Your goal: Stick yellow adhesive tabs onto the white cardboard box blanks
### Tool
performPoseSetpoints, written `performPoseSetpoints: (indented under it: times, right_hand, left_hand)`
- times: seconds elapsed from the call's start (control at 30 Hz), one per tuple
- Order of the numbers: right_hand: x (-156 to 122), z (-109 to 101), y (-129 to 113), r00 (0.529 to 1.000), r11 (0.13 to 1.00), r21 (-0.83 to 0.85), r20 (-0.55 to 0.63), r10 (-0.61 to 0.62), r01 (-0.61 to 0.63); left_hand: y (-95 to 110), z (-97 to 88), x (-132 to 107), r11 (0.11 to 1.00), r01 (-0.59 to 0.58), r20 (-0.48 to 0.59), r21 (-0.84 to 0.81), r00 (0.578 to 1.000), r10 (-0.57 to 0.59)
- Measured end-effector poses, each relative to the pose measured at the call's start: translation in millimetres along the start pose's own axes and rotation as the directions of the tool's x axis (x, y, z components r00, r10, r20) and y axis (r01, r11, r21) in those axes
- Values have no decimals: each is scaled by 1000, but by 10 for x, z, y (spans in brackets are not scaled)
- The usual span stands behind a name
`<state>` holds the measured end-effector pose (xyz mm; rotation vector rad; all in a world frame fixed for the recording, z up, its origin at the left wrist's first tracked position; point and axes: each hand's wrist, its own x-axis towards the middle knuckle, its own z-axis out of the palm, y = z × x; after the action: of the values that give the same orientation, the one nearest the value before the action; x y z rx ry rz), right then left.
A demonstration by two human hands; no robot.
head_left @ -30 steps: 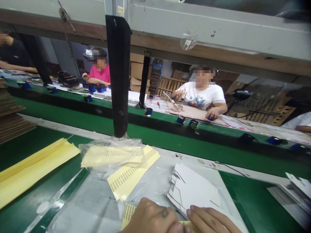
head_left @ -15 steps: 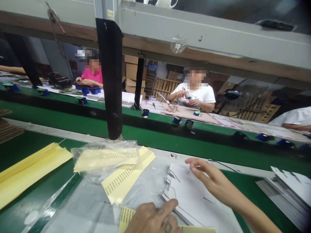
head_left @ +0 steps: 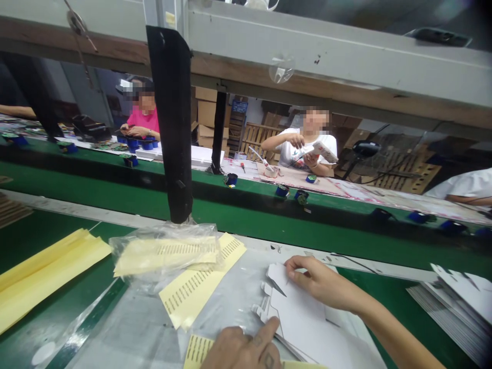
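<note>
Several flat white card box blanks (head_left: 307,318) lie stacked in front of me, their slotted flaps toward the left. My right hand (head_left: 317,282) is closed in a pinch at the far edge of the top blank, which is slightly lifted there. My left hand (head_left: 244,348) lies at the near left corner with the index finger stretched onto the blanks; its other fingers bend partly out of sight. A yellow sheet of printed labels (head_left: 196,351) sticks out under the left hand. Another yellow label sheet (head_left: 200,284) lies farther left.
A clear plastic bag (head_left: 165,251) holds more label sheets. Yellow folded paper (head_left: 49,277) is at the left, a stack of white blanks (head_left: 449,318) at the right. Beyond the black post (head_left: 171,128) runs a green conveyor (head_left: 246,215) with blue parts; co-workers sit behind it.
My right hand has come down and left onto the far edge of the top blank and taken hold of it. My left hand has barely moved. A co-worker opposite has raised a white object.
</note>
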<state>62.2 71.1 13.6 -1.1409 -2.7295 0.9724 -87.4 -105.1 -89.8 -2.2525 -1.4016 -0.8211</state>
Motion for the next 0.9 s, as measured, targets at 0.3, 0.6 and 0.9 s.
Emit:
performPoseSetpoints:
  times: [0.3,0.6,0.9]
  right_hand:
    - [34,35,-56,1000,999,-37,-10,10,-10]
    - [33,70,-66,999,999,-40,-40,34,-35]
    - [66,115,-5,997,1000,-14,-73,21,-22]
  left_hand:
    - [-12,-10,44,999,13,-19,42,1000,-12]
    - [-11,-4,64,999,9,-46,34,999,-7]
    - [2,39,-1,999,54,-16,5,998,-53]
